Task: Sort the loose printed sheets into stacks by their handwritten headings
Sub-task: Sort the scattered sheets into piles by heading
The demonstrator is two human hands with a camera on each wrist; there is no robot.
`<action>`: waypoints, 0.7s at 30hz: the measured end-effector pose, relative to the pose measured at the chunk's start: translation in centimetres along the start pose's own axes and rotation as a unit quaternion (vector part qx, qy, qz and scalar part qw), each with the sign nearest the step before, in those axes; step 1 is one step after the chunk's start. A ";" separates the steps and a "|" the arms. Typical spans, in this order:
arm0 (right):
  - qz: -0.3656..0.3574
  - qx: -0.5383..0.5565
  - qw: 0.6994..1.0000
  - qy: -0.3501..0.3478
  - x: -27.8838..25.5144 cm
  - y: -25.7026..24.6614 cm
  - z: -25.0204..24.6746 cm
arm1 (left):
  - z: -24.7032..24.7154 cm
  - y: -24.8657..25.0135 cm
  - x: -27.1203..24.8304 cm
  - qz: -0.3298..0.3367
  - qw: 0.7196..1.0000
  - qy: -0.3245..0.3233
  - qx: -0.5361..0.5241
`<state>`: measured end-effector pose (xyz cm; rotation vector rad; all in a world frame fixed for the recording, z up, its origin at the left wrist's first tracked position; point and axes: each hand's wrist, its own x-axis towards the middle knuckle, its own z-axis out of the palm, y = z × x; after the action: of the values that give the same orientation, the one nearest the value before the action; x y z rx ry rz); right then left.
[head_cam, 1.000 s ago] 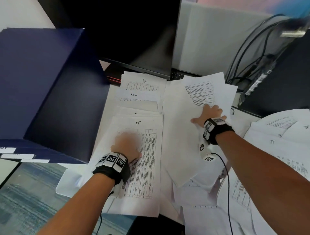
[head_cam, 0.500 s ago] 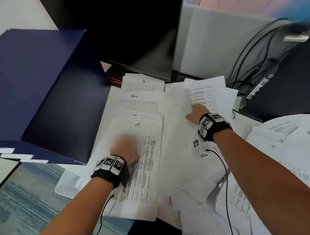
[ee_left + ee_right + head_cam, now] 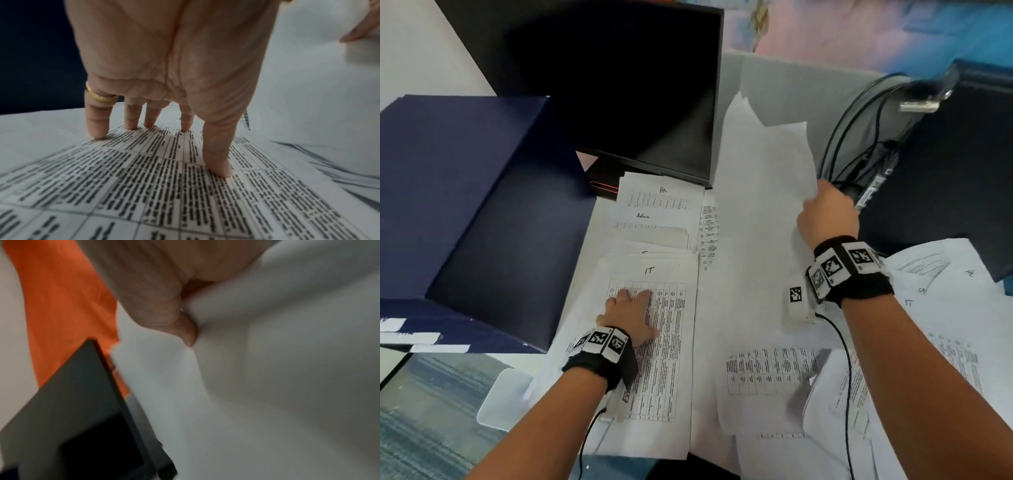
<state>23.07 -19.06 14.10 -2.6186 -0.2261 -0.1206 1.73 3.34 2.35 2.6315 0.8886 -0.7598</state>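
Two hands at work on a desk covered w/ printed sheets. Left hand (image 3: 631, 313) lies on the IT stack (image 3: 654, 359), fingers (image 3: 96, 123) straight and spread, tips and thumb pressing the printed table on the top sheet (gold ring on one finger in the left wrist view). Right hand (image 3: 827, 214) is raised above the desk, thumb and curled fingers clamped on the edge of a lifted sheet (image 3: 763, 161), which stands nearly upright w/ its blank side toward the head cam; any heading on it can't be read. In the right wrist view the thumb (image 3: 185, 327) digs into the white paper, blurred. Behind the IT stack, in a column going back toward the monitor (image 3: 619, 85): another stack w/ heading mostly hidden, then the Admin stack (image 3: 654, 222), then the Hr stack (image 3: 661, 195) just in front of the monitor base. Loose sheets (image 3: 774, 370) lie overlapping btw the arms and under the right forearm, one w/ "IT" written on it at far right. A dark blue box (image 3: 465, 212) sits left of the stacks, touching or overlapping their left edge. Black cables (image 3: 859, 137) hang behind the right hand.
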 end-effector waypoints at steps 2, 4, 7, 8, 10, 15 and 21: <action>0.005 0.057 0.996 0.073 0.2 0.2 -1.9 | -0.1 0.0 -0.1 0.001 1.000 0.000 0.006; 0.019 0.143 0.979 0.144 0.5 0.6 -3.7 | -0.2 0.1 -0.1 0.003 1.000 -0.004 0.006; 0.016 0.321 0.923 0.214 0.7 1.2 -5.7 | -0.5 0.2 -0.1 0.005 1.000 0.000 -0.028; 0.015 0.369 0.902 0.224 0.7 1.4 -6.2 | -0.7 0.3 -0.1 0.009 0.998 0.008 -0.065; 0.026 0.428 0.877 0.216 0.6 1.6 -7.0 | -1.5 0.8 -0.4 0.039 0.980 0.034 -0.190; 0.081 0.451 0.885 0.075 -0.4 2.2 -6.2 | -4.7 2.4 -2.0 0.096 0.829 0.084 -0.544; 0.134 0.300 0.935 -0.129 -2.9 4.4 1.1 | -5.5 3.8 -3.2 0.094 0.725 -0.009 -0.682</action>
<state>21.06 -22.69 10.65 -2.0177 0.0132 0.3389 4.13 1.01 8.95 1.3030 0.6890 0.0517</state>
